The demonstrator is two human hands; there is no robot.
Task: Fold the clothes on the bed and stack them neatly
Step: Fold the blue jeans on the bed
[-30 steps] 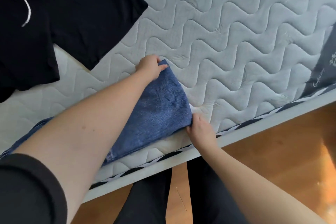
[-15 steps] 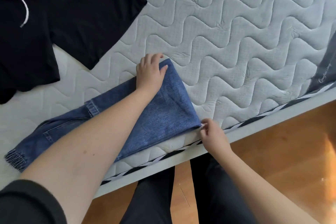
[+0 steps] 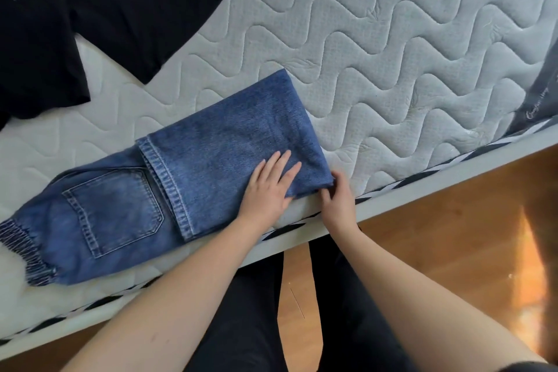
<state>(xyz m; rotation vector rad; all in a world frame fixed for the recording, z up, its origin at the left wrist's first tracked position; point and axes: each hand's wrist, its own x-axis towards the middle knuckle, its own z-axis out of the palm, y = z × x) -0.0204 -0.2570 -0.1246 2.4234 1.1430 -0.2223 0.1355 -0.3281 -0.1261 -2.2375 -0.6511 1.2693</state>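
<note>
One pair of jeans [image 3: 211, 154] lying folded – left hand [image 3: 267, 187] pressing flat, right hand [image 3: 338, 199] pinching its corner; mattress [image 3: 392, 54] label's script unreadable.

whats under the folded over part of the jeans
The jeans are doubled over, so the lower layer with the back pocket sticks out at left. The left hand presses on top; the right hand pinches the corner. Beneath the fold is hidden.

Hands [image 3: 302, 190] on folded jeans [image 3: 193, 178]
</note>
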